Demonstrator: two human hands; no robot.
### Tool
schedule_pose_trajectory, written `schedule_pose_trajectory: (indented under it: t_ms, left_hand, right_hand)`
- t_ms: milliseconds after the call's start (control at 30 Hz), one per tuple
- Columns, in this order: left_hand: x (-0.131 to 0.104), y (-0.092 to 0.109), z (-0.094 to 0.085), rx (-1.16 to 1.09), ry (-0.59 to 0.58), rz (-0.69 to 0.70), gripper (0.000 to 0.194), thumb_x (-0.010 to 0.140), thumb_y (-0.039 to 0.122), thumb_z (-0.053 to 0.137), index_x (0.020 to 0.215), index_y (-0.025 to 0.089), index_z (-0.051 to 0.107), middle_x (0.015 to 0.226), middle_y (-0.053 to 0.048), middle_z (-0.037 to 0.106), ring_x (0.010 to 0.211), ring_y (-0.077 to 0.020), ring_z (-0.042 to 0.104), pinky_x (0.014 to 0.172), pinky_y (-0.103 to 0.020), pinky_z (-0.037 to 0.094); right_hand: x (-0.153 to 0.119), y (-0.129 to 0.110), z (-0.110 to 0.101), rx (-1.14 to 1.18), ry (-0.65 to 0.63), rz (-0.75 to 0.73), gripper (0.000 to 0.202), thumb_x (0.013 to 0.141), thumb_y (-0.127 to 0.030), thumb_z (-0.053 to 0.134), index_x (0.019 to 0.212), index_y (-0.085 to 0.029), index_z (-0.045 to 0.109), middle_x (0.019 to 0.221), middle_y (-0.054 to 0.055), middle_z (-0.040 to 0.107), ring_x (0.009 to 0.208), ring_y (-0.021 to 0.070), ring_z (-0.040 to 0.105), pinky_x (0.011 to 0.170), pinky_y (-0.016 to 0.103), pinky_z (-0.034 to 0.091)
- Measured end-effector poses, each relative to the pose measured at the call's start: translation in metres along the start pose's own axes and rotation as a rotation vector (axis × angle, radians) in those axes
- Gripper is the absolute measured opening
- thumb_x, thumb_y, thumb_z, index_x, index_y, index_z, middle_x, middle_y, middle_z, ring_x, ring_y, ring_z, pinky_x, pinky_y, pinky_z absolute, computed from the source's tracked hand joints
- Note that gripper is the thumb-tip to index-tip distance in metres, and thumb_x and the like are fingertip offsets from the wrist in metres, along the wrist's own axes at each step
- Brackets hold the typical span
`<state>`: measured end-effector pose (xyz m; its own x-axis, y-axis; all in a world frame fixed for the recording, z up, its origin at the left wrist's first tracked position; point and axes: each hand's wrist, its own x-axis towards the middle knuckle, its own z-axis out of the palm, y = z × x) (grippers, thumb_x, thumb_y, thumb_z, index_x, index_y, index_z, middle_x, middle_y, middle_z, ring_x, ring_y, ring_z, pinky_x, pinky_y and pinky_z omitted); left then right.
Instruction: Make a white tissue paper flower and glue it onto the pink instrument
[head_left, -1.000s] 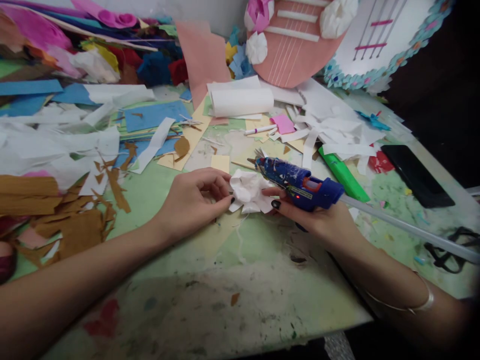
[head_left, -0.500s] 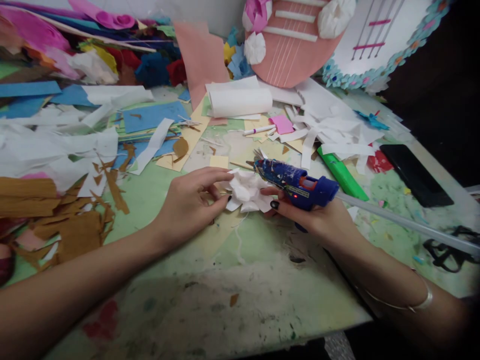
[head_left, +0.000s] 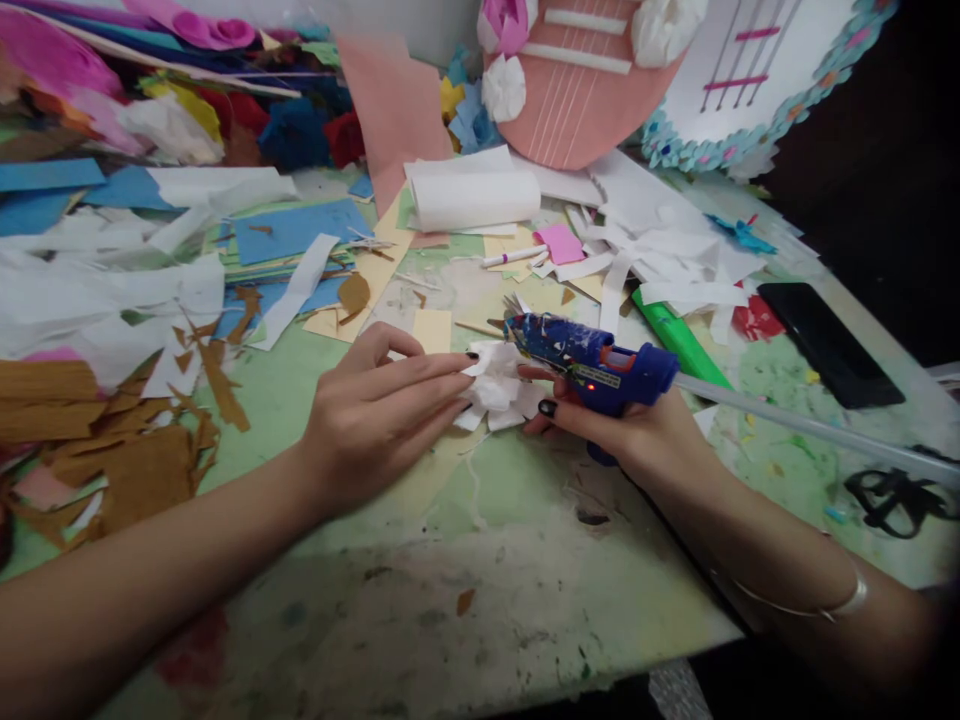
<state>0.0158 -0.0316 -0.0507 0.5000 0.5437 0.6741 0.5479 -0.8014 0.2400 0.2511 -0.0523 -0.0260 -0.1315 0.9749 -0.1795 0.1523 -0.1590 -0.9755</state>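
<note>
A white paper flower with layered petals lies on the table between my two hands. My left hand reaches across from the left, fingers stretched out and tips touching the petals' left side; its thumb is hidden. My right hand is closed around the handle of a blue hot glue gun, whose red light is lit. The gun's nozzle points left, above the far edge of the flower. Fingertips of the right hand also reach the petals' right side. A long clear glue stick sticks out behind the gun.
Brown scraps and white paper strips cover the left side. Behind the flower lie a white paper roll and a pen. A green roll, a black phone and black-handled scissors lie at right.
My left hand has turned over and its fingers have straightened onto the petals, where before thumb and fingers were curled at the flower's edge. My right hand and the glue gun have barely moved.
</note>
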Motion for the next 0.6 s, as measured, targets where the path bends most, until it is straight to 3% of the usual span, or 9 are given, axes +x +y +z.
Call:
schedule_pose_trajectory:
  t_ms: [133,367,600]
  left_hand:
    - [-0.0029,0.0001,-0.0007,0.067,-0.037,0.084,0.033,0.076,0.015,0.073,0.106,0.026,0.064,0.106,-0.003,0.074,0.09,-0.0216,0.064,0.075,-0.037,0.056]
    - [-0.0012,0.0003,-0.0061,-0.023,-0.146,0.289,0.029,0.084,0.007,0.06,0.113,0.014,0.062,0.112,-0.013,0.071,0.11,-0.0256,0.064,0.091,-0.041,0.058]
    - [-0.0029,0.0016,0.0003,0.005,-0.127,0.275,0.029,0.082,0.008,0.064,0.111,0.013,0.064,0.113,-0.014,0.07,0.11,-0.025,0.065,0.092,-0.04,0.058]
  right_hand:
    - [-0.0026,-0.0024,0.0021,0.038,-0.012,0.06,0.014,0.071,-0.023,0.073,0.073,-0.023,0.06,0.079,0.003,0.071,0.071,0.0211,0.072,0.072,0.035,0.063]
    - [-0.0054,-0.0057,0.0047,0.119,-0.059,0.012,0.013,0.074,-0.022,0.071,0.076,-0.024,0.058,0.089,0.002,0.071,0.069,0.0197,0.072,0.072,0.038,0.063]
    - [-0.0035,-0.0079,0.0053,0.127,-0.041,0.006,0.009,0.074,-0.019,0.068,0.075,-0.022,0.059,0.102,0.004,0.072,0.064,0.0162,0.069,0.071,0.035,0.062]
